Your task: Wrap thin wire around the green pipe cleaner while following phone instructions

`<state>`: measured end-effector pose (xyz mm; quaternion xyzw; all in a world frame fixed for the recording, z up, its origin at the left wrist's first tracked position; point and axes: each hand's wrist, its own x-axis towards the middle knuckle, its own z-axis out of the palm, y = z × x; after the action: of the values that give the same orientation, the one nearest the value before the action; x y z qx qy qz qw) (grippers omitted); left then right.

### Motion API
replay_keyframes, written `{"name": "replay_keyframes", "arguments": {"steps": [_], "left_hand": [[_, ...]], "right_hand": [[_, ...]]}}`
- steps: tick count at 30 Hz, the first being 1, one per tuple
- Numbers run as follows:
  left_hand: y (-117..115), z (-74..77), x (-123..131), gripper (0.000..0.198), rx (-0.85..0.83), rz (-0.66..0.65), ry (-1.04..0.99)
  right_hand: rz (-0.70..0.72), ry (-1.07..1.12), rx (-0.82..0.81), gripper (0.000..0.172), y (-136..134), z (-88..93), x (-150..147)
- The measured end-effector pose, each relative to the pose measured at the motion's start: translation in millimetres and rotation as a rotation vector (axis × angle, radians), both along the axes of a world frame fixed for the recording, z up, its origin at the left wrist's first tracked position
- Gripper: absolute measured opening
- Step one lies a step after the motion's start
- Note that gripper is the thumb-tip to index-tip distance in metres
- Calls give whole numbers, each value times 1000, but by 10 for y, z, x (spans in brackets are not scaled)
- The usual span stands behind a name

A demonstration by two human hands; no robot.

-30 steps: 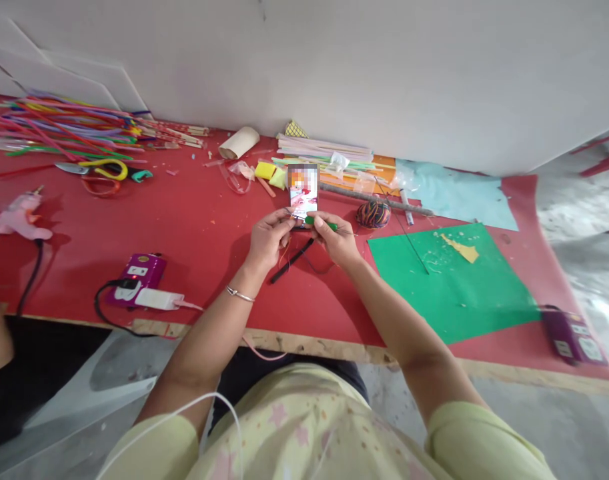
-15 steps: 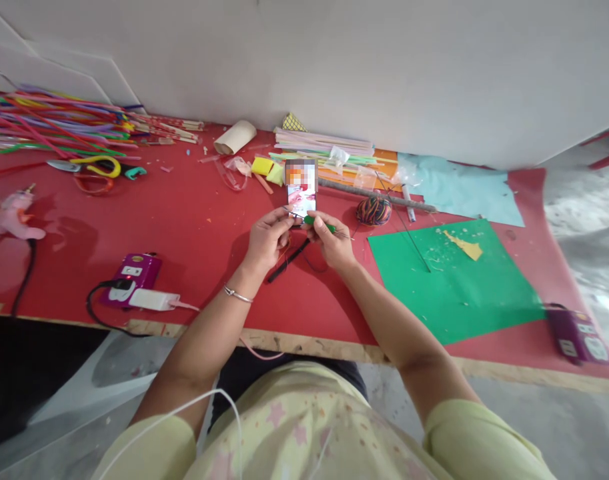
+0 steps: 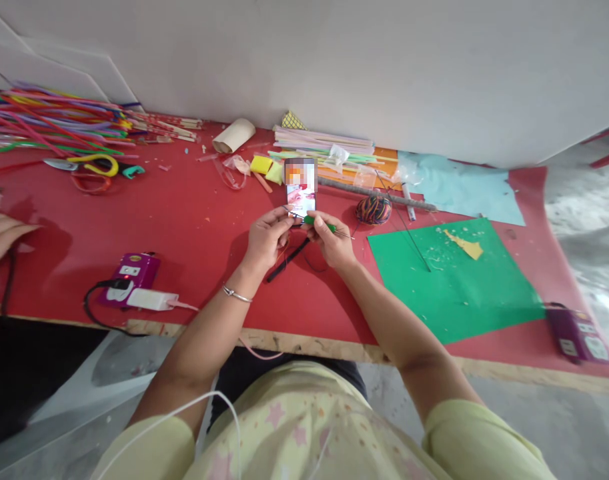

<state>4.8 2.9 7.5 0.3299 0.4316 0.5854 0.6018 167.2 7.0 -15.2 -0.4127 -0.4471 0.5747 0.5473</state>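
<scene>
My right hand (image 3: 329, 235) is closed around a slim crochet hook with a green handle (image 3: 311, 219), its metal shaft poking out past the fingers on the right. Close beside it, my left hand (image 3: 269, 235) pinches yarn at the hook's other end; the fingers hide most of it. A thin dark strand of yarn (image 3: 315, 268) loops onto the table below the hands. Just beyond the fingertips a phone (image 3: 301, 193) shows a picture of hands. Under my hands lies a black stick (image 3: 288, 261). A multicoloured yarn ball (image 3: 373, 211) sits to the right.
A green sheet (image 3: 454, 287) with yellow scraps covers the red table (image 3: 194, 227) at right. Purple power sockets (image 3: 139, 270) and scissors (image 3: 91, 167) lie left, near bundled pipe cleaners (image 3: 59, 120). Straws (image 3: 324, 141) and a cardboard tube (image 3: 234, 136) line the wall. Another person's hand (image 3: 4, 235) enters at left.
My hands, the hook and the yarn stay nearly still. At the left, the other person's hand has come further into view, and the pink glue gun has moved mostly out of sight.
</scene>
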Motion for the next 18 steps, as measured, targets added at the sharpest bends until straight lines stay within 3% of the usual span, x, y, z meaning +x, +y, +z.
{"name": "replay_keyframes", "arguments": {"steps": [18], "left_hand": [[10, -17, -7, 37, 9, -6, 4]], "right_hand": [[21, 42, 33, 39, 19, -50, 23]]}}
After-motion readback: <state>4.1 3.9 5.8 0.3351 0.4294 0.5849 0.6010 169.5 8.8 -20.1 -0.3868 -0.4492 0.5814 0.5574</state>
